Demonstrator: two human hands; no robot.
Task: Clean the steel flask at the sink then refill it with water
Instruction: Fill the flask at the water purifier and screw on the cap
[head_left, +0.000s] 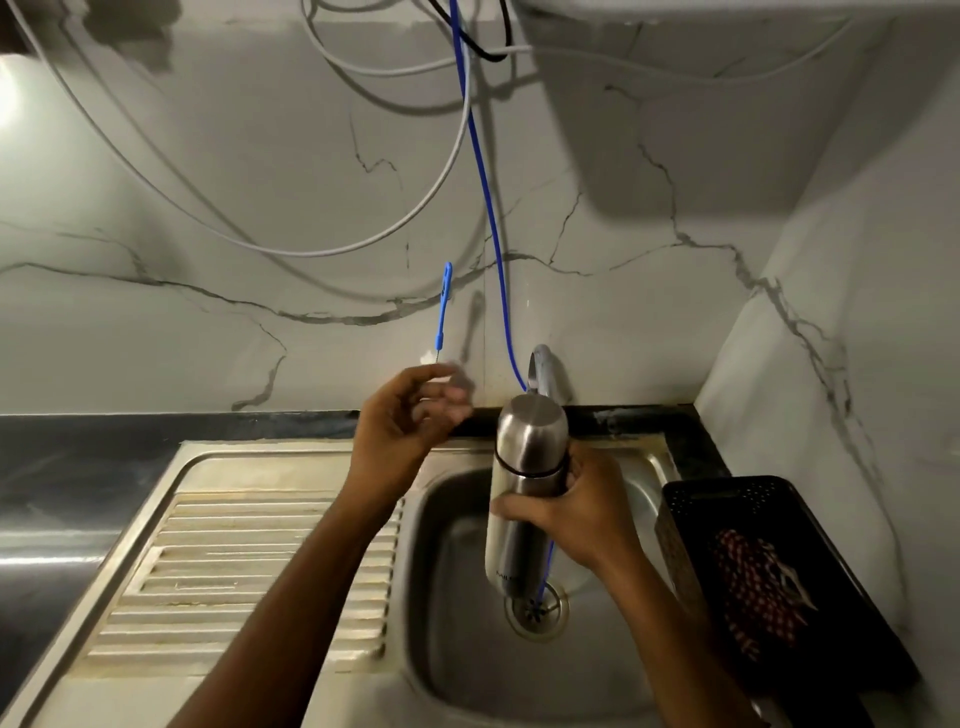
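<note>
The steel flask (524, 483) stands nearly upright over the sink basin (467, 649), its long axis running from the capped top, just below the grey tap spout (543, 371) at the sink's back edge, down to its base, which hangs above the drain (535, 610). The right hand (571, 512) grips it around the middle, fingers curled round the body just under the cap seam. The left hand (405, 421) hovers apart to the flask's left, above the basin's back-left corner, fingers loosely bent; whether they pinch anything is blurred. A blue tube (488, 208) drops behind the flask.
</note>
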